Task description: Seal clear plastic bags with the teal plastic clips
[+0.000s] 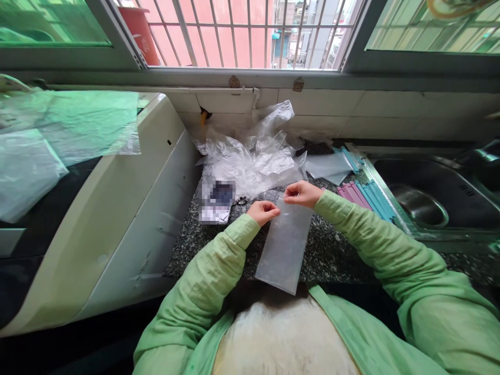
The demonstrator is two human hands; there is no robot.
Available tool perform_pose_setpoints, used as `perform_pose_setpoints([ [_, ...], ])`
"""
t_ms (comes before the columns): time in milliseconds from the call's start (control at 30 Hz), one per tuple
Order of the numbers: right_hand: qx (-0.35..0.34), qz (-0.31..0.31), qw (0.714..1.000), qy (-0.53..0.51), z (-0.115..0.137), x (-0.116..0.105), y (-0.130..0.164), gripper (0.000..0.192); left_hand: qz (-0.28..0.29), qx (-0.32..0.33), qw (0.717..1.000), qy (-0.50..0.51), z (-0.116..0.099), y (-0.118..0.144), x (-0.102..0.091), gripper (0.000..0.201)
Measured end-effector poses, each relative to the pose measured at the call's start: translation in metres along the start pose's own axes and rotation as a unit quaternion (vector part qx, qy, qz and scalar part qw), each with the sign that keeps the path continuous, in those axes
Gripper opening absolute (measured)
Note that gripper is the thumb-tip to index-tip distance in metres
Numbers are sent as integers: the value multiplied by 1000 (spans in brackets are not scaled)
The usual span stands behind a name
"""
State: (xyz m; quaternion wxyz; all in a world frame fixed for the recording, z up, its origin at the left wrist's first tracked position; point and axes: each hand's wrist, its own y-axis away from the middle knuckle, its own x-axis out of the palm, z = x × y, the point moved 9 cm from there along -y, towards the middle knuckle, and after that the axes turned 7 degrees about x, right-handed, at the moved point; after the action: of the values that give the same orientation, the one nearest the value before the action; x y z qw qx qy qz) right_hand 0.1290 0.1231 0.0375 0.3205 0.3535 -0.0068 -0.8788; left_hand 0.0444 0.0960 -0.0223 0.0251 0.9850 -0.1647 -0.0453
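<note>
A flat translucent plastic bag [285,250] hangs slantwise over the front of the dark speckled counter [336,255]. My left hand [263,212] pinches its left edge near the upper end. At the bag's top, my right hand [302,194] is closed on it, thumb against fingers. Behind my hands lies a loose heap of crumpled clear plastic bags [253,161]. To the right of my right hand rest rows of pink strips [353,195] and blue strips [377,200]. Beyond them is another clear bag [328,165] with a blue strip along its end.
On the left stands a cream-coloured machine [133,172] with plastic sheets [78,120] draped over it. A blurred-out flat item [216,203] lies left of my hands. A metal sink [425,177] borders the counter on the right. A barred window [242,34] is in front.
</note>
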Motion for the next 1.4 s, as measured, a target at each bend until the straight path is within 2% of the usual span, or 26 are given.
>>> perform_pose_setpoints([
  [167,-8,-11,1000,6,-2,-6,3,21,26,-26,999,-30,5,2,3,39],
  [333,13,-28,999,-28,-9,-17,5,26,48,-40,998,-18,6,7,8,35],
  [500,21,-22,998,-57,-12,-21,6,31,33,-38,999,15,-1,9,9,27],
  [700,20,16,996,-85,-13,-15,5,37,26,-29,999,21,-5,9,9,25],
  [867,16,1,997,-75,-13,-15,3,38,31,-27,999,12,-5,11,9,26],
  [1233,3,-18,999,-43,-5,-22,3,31,49,-20,999,14,-2,11,12,42],
  [1400,-1,-18,999,-43,-1,-23,3,30,36,-18,999,-1,-1,14,9,47],
])
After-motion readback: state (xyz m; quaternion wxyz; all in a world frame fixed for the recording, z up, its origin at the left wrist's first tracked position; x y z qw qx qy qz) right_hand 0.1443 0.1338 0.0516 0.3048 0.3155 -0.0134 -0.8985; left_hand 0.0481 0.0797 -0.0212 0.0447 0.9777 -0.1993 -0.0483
